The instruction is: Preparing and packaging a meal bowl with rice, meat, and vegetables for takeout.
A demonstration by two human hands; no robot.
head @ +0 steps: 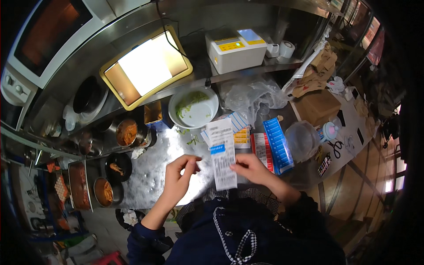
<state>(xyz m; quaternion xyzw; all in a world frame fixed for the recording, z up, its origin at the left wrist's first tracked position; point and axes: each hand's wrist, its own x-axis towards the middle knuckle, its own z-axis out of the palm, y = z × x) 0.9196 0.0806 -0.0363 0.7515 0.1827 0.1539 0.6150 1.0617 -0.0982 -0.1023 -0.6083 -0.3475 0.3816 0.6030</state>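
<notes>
A long printed receipt (224, 172) with a blue band hangs upright in front of my body. My right hand (250, 169) pinches its right edge between thumb and fingers. To the left of the paper, my left hand (180, 175) is loosely curled over the steel worktop (149, 185), apart from the receipt, with nothing visible in it. Behind the receipt lie a blue-striped paper (239, 122) and a yellow-and-white printed card (242, 137). A red-edged printed slip (261, 149) and a blue printed packet (279, 145) lie beyond my right hand.
A white bowl with shredded greens (193, 107) stands at the back. Food pans (104, 192) and a black bowl (118, 167) are at left. A lit tablet (147, 68) and a label printer (237, 53) occupy the shelf. Scissors (336, 149) and a phone (324, 164) lie right.
</notes>
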